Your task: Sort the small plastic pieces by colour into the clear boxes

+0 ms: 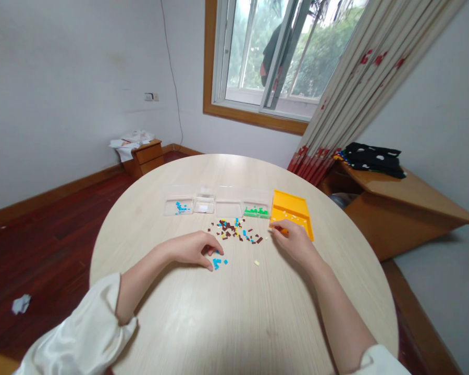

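Observation:
My left hand point(194, 248) rests on the round wooden table point(234, 312), fingers curled down beside a small cluster of blue pieces point(218, 262). My right hand point(293, 238) lies at the near edge of the orange tray point(292, 209), fingers pinched together; what they hold is too small to make out. Between the hands lies a scattered pile of tiny brown, blue and yellow pieces point(236, 230). One pale piece point(257, 263) lies apart, nearer to me.
A row of clear plastic boxes point(217, 205) stands behind the pile; one holds blue pieces point(182, 208), another green pieces point(256, 211). A wooden desk with dark cloth point(373, 156) is at right, curtains and a window behind, a small cabinet point(144, 156) at left.

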A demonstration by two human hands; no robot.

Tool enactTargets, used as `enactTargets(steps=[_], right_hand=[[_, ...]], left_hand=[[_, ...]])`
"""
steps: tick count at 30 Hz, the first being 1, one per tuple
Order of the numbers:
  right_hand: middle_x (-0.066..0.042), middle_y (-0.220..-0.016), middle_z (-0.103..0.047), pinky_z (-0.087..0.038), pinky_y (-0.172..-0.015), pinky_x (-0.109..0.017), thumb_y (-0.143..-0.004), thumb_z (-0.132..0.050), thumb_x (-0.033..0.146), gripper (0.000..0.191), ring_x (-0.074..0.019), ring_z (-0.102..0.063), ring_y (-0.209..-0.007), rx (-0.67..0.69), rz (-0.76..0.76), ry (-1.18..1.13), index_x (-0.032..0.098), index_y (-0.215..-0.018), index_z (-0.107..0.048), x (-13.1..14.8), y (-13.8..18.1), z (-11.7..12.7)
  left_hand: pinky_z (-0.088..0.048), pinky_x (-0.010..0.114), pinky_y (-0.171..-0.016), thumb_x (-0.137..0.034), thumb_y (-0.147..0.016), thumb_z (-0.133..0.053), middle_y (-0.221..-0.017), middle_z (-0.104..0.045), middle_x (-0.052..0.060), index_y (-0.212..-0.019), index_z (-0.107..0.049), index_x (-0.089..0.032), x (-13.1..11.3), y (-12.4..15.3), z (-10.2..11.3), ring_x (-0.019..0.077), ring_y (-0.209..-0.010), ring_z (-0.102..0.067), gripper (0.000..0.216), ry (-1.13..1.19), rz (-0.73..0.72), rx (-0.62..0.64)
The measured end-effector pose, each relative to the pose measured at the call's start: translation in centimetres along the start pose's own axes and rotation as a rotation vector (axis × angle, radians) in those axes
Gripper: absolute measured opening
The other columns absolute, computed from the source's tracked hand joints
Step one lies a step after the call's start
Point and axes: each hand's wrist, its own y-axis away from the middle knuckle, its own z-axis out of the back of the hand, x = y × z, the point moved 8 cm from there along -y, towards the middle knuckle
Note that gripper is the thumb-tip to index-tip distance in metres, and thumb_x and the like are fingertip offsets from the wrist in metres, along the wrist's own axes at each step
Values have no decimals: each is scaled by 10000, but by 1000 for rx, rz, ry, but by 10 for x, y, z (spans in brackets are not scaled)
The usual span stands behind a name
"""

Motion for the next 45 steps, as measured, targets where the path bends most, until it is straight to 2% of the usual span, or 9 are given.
enactTargets(steps=[4, 11, 19, 25, 31, 36, 41, 45], right_hand=[[-71, -882, -712, -496, -773, -356, -805, -531, 235, 169, -202, -650, -820, 59, -14, 17, 183, -860, -682, 3, 0, -6], [-73, -883, -707, -499, -767, -351, -795, -539, 213, 169, -202, -647, -823, 94, -1, 40, 189, -872, -688, 6, 1, -9], [-82, -905, -700, -493, -773, -353, -816, -517, 207, 177, -204, -637, -849, 129, 17, 41, 171, -892, -672, 14, 1, -18], [-79, -900, -667, -486, -800, -361, -844, -461, 183, 203, -201, -605, -880, 108, 146, 0, 181, -906, -654, 31, 0, -28], [-113, -1088, -605, -434, -908, -439, -895, -396, 226, 302, -239, -524, -1045, 12, 212, 40, 196, -1093, -622, 44, -1, -38], [-122, -1290, -497, -347, -985, -490, -924, -357, 279, 371, -271, -404, -1203, 56, 225, 178, 222, -1247, -530, 57, 1, -51], [-128, -1325, -473, -332, -978, -507, -937, -336, 324, 376, -281, -379, -1224, 96, 219, 250, 238, -1250, -527, 57, 3, -57], [-114, -1286, -509, -321, -974, -488, -933, -357, 312, 326, -265, -401, -1206, 68, 225, 249, 249, -1165, -578, 55, 1, -55]], left_hand=[[-373, 220, -610, -237, -685, -724, -753, -575, 8, -969, -686, -163, -6, 0, -1, 118, -673, -496, 296, -52, -22, 3], [-412, 248, -729, -202, -784, -628, -801, -630, 35, -876, -698, -174, -18, 0, -6, 130, -747, -541, 118, -90, -133, -2], [-404, 221, -669, -123, -789, -571, -747, -634, 26, -799, -679, -147, -12, -3, -7, 112, -689, -533, 111, -87, -83, -22], [-403, 226, -658, -180, -787, -591, -782, -621, 35, -840, -668, -145, -10, -1, 1, 123, -704, -530, 100, -108, -53, -61], [-399, 250, -676, -259, -745, -647, -830, -616, 43, -946, -659, -158, -7, 2, 12, 149, -739, -530, 225, -167, 7, -121], [-412, 261, -703, -221, -778, -585, -851, -642, 58, -886, -675, -157, -3, 1, 10, 161, -768, -555, 154, -171, 15, -112], [-411, 254, -673, -190, -781, -567, -825, -644, 62, -868, -672, -141, -2, 1, 7, 155, -738, -552, 145, -182, 22, -91], [-400, 236, -628, -186, -780, -553, -782, -622, 42, -847, -664, -147, -1, 2, 8, 133, -680, -527, 135, -160, 17, -107]])
